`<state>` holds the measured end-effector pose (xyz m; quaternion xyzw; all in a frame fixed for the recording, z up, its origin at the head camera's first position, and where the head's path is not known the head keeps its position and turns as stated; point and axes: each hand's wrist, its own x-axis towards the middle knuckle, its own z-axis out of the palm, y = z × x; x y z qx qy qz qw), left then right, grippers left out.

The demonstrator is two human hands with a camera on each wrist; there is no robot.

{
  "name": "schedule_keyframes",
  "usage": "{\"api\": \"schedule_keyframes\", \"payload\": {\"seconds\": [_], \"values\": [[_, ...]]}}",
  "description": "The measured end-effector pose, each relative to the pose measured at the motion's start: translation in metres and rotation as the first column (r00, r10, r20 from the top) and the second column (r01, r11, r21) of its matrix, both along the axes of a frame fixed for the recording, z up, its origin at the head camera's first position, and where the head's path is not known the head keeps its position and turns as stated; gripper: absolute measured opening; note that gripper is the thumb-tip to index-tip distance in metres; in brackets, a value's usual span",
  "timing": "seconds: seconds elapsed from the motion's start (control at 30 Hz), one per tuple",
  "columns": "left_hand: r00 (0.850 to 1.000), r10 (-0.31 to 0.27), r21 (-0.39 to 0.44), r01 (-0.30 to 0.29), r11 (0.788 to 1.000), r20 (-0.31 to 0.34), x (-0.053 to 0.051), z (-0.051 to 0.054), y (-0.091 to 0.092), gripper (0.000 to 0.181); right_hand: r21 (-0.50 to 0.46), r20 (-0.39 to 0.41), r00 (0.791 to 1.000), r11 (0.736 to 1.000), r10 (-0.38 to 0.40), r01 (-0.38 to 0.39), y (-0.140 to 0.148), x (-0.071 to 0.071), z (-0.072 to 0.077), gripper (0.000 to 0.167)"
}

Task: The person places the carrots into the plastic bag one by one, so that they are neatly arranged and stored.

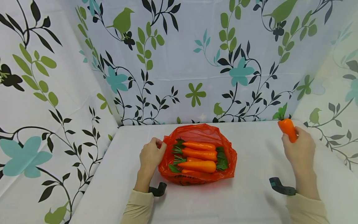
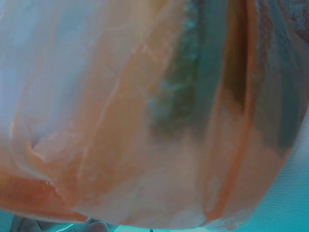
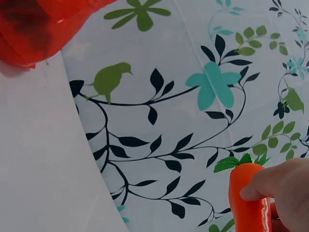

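My right hand [image 1: 302, 152] holds a small orange carrot [image 1: 286, 127] with a green leafy top, raised over the right side of the table. In the right wrist view the thumb lies along the carrot [image 3: 246, 193]. On the left, my left hand [image 1: 150, 155] pinches the rim of a red plastic bag [image 1: 231, 155]. The bag lies with its mouth spread, and several orange carrots [image 1: 199, 154] with green tops show inside. Its thin film [image 2: 125, 159] fills most of the left wrist view, with fingertips just visible at the bottom edge.
A white table [image 1: 251, 193] lies under the bag. Behind it and along both sides hangs a white curtain [image 1: 179, 71] printed with leaves, birds and flowers. Dark wrist devices sit on both arms, one by the left wrist [image 1: 158, 189].
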<state>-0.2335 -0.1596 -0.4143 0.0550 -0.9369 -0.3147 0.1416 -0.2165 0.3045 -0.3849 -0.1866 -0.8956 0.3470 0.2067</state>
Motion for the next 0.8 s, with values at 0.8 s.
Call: {"api": "schedule_keyframes", "payload": {"seconds": [0.8], "values": [[0.999, -0.005, -0.008, 0.005, 1.000, -0.042, -0.002, -0.003, -0.001, 0.025, 0.136, -0.256, 0.955, 0.984, 0.150, -0.118, -0.057, 0.002, 0.011, 0.049]]}}
